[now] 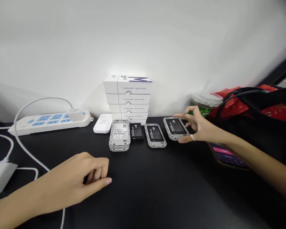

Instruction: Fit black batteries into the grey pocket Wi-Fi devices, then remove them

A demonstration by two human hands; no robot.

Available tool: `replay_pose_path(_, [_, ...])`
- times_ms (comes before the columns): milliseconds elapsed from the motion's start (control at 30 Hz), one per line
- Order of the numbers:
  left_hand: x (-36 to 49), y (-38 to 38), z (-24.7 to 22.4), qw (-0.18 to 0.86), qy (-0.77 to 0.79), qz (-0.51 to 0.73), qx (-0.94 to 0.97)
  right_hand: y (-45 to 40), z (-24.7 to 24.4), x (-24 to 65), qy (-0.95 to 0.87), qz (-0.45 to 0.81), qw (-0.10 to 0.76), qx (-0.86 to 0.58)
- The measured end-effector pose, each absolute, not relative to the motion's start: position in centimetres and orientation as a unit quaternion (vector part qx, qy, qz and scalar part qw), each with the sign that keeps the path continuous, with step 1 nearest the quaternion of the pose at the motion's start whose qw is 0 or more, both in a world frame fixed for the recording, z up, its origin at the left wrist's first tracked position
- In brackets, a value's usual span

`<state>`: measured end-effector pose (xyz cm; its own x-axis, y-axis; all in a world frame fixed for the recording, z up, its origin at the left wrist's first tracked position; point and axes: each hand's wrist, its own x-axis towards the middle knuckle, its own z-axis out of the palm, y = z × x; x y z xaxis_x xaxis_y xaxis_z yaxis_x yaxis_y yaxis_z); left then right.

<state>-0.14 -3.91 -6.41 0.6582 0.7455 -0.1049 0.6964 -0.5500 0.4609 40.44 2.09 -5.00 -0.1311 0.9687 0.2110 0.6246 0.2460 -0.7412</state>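
My right hand [193, 127] grips an open-backed pocket Wi-Fi router [175, 128], thumb at its near edge and fingers at its far edge. A black battery marked 3000mAh lies in it. Just left is a second router [155, 136], also with its battery in. Beside that, a loose black battery [137, 131] lies next to a stack of routers [119, 133] whose top one shows a printed label and no battery. My left hand [83, 181] rests over the table at the near left, fingers curled in and thumb stretched out, with nothing visible in it.
White boxes [134, 89] are stacked against the wall, with white covers [102, 123] to their left. A power strip [52, 121] with a white cable [26, 149] occupies the left. At right are a lidded cup [206, 101], a phone [227, 155], a black bag [264, 133] and red plastic [233, 108].
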Motion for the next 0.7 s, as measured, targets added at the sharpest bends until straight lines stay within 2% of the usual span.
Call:
replay_pose_path(133, [-0.1, -3.6, -6.7, 0.284, 0.415, 0.047, 0.863, 4.1, -6.8, 41.1, -0.716, 0.324, 0.317, -0.531])
replay_pose_path(300, [0.4, -3.6, -5.9, 0.29, 0.415, 0.056, 0.861, 4.4, -8.1, 40.6, -0.724, 0.349, 0.287, -0.521])
replay_pose_path(467, [0.4, -1.5, -3.7, 0.182, 0.428, 0.167, 0.869, 3.9, -7.8, 40.8, -0.737, 0.327, 0.271, -0.526])
replay_pose_path(533, [0.3, 0.0, -3.2, 0.118, 0.425, 0.2, 0.875, 2.8, -7.6, 40.3, -0.74, 0.292, 0.291, -0.532])
replay_pose_path(600, [0.2, 1.6, -3.1, 0.087, 0.416, 0.199, 0.883, 1.1, -7.5, 39.4, -0.739, 0.239, 0.35, -0.524])
replay_pose_path(667, [0.5, 2.8, -3.2, 0.101, 0.413, 0.181, 0.887, -1.3, -7.8, 38.0, -0.734, 0.204, 0.414, -0.498])
replay_pose_path(700, [0.7, 3.2, -3.4, 0.118, 0.414, 0.172, 0.886, -2.6, -7.9, 37.2, -0.739, 0.215, 0.421, -0.481])
